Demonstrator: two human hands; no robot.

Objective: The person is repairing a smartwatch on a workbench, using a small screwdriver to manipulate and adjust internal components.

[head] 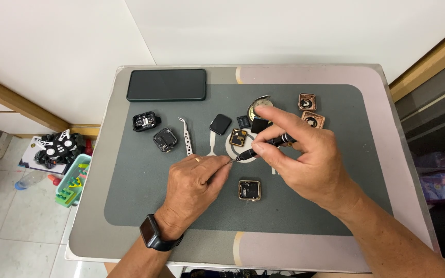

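Two hands over grey rubbery mat (145,195): right hand (305,159) pinches slim black precision screwdriver (266,146); left hand (194,188) fingertips clenched at its metal tip, contents hidden

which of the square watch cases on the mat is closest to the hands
The gold-rimmed watch case lying alone just below the two hands. The two copper-coloured cases sit at the mat's far right, and the dark ones lie to the left.

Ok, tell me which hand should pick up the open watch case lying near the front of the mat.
Probably the left hand: it pinches only something small at the screwdriver tip and sits beside the open watch case. The right hand grips the screwdriver.
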